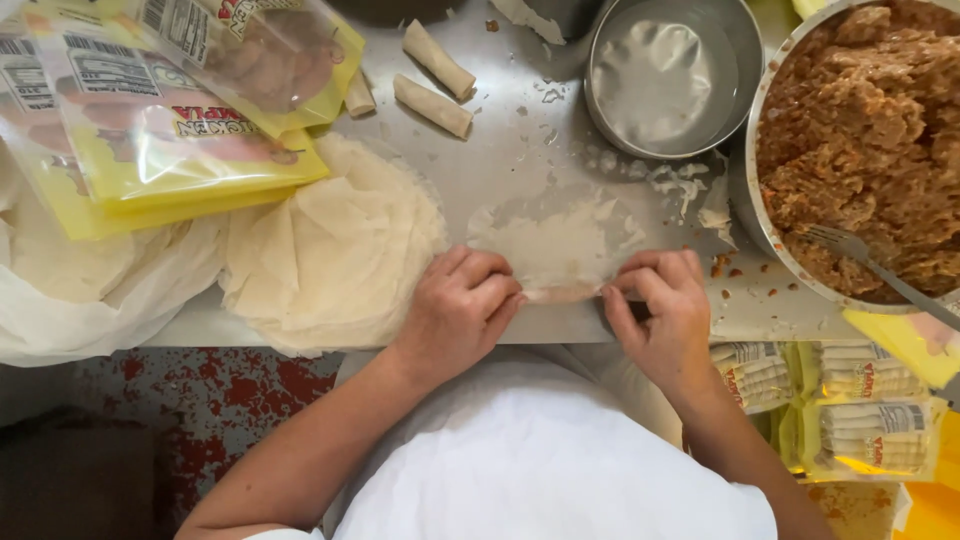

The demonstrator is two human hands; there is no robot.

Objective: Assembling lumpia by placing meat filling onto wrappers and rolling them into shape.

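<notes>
A thin pale wrapper sheet (556, 240) lies on the steel table (510, 130), its near edge rolled up over filling. My left hand (462, 305) presses the left end of that roll with curled fingers. My right hand (660, 300) pinches the right end. Left of my left hand sits a stack of round wrappers (330, 250). At the right a big metal bowl of brown minced filling (870, 130) holds a fork (855, 255).
Three finished rolls (432, 105) lie at the back of the table. A small steel bowl with whitish liquid (665, 75) stands behind the wrapper. Yellow plastic packets (150, 110) are piled at the left, more packed rolls (850, 400) at the lower right.
</notes>
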